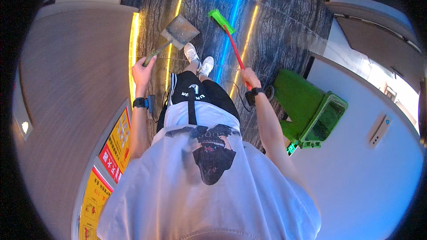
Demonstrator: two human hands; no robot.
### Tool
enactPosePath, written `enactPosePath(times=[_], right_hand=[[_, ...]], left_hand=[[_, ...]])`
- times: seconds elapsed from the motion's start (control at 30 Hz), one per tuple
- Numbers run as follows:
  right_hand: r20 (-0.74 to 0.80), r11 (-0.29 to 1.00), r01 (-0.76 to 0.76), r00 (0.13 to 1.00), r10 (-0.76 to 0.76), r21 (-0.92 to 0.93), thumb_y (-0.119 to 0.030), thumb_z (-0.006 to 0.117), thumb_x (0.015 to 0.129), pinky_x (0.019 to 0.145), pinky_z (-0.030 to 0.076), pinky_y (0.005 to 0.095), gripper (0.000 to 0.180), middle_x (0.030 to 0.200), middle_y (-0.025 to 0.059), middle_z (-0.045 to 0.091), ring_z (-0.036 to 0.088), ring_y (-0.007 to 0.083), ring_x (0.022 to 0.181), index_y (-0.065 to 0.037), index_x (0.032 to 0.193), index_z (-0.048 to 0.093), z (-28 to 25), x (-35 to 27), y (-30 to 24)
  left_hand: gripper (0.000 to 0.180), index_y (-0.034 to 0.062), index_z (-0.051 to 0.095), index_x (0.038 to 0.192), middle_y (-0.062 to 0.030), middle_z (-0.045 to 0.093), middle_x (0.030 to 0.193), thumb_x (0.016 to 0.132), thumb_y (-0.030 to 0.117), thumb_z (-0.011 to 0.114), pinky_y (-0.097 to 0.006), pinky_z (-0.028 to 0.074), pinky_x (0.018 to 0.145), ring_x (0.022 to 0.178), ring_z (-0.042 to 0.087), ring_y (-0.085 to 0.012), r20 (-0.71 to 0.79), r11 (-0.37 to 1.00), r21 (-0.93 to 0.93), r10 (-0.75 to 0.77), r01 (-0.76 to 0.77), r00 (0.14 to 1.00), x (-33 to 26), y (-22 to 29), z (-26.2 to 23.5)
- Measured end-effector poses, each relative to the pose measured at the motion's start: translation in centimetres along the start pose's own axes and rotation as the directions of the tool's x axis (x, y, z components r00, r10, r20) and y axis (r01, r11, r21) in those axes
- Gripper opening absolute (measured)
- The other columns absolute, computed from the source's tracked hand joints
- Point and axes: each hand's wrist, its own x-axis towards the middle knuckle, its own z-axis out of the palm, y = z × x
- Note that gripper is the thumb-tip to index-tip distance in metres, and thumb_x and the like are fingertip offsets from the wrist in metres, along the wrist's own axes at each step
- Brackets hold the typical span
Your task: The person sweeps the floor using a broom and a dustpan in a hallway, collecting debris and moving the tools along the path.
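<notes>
My left hand (143, 72) is wrapped round the handle of a dustpan. The grey, worn pan (180, 32) hangs out ahead of my feet, tilted, over the dark floor. In my right hand (250, 79) is the red handle of a brush (234, 48). Its bright green bristle head (221, 21) points away from me, to the right of the pan and apart from it. Whether the pan or the bristles touch the floor, I cannot tell. Both my forearms are stretched forward, each with a dark band at the wrist.
A green wheeled bin (307, 104) stands against the white wall (356, 169) on my right. A brown panelled wall (80, 71) with yellow and red posters (116, 142) runs along my left. The dark marbled floor (284, 22) shows yellow and blue light lines.
</notes>
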Motion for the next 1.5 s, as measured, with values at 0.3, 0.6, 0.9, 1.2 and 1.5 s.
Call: enactPosePath(times=[0.3,0.6,0.9,1.2,1.5], right_hand=[[-0.014,0.62,-0.441,0.808,0.589,0.649,-0.036,0.061,0.095,0.07,0.056,0.0493,0.048,0.087,0.0321,0.07,0.071,0.043,0.079,0.01,0.093,0.068,-7.3,-4.1,-1.6],[-0.079,0.727,-0.294,0.899,0.43,0.621,-0.026,0.056,0.09,0.059,0.054,0.0449,0.038,0.062,0.0241,0.065,0.068,0.0381,0.059,0.006,0.074,0.07,-13.6,5.8,0.5],[0.087,0.724,-0.261,0.959,0.269,0.639,-0.023,0.054,0.084,0.055,0.053,0.046,0.033,0.063,0.0211,0.068,0.069,0.0361,0.06,-0.001,0.064,0.068,-4.2,8.8,7.0],[0.281,0.515,-0.474,0.868,0.409,0.714,-0.035,0.047,0.092,0.045,0.045,0.0444,0.041,0.059,0.0153,0.062,0.064,0.0304,0.052,-0.001,0.076,0.063,4.7,-0.8,-4.5],[0.049,0.571,-0.537,0.754,0.655,0.621,-0.038,0.059,0.095,0.073,0.058,0.049,0.047,0.087,0.0304,0.07,0.072,0.0428,0.081,0.008,0.107,0.06,5.1,-7.7,-10.0]], left_hand=[[0.047,0.0049,0.077,0.092,-0.0145,0.067,0.068,0.086,0.052,0.074,-0.037,0.049,0.063,0.061,0.062,-0.0232,-0.008,1.0,0.009,-0.007,0.008,1.0,-3.0,0.6,-1.0],[0.046,-0.0008,0.074,0.088,-0.0091,0.059,0.063,0.087,0.045,0.077,-0.034,0.046,0.06,0.061,0.051,-0.0116,-0.023,0.996,0.088,-0.025,0.027,0.999,-7.5,-1.1,-2.7],[0.044,-0.0005,0.073,0.087,-0.0064,0.059,0.063,0.087,0.043,0.078,-0.031,0.046,0.059,0.062,0.05,-0.0092,-0.048,0.995,0.103,0.007,-0.002,0.999,-8.6,-1.7,-2.2],[0.049,0.0046,0.077,0.087,-0.0104,0.065,0.061,0.086,0.053,0.073,-0.038,0.05,0.061,0.057,0.065,-0.0218,-0.055,0.994,0.104,-0.033,0.039,0.998,-8.6,-5.4,-4.9],[0.05,0.0088,0.076,0.087,-0.0171,0.069,0.07,0.086,0.058,0.07,-0.043,0.052,0.066,0.069,0.07,-0.034,0.049,0.986,0.155,-0.062,0.054,0.997,-7.5,-7.3,-5.7]])
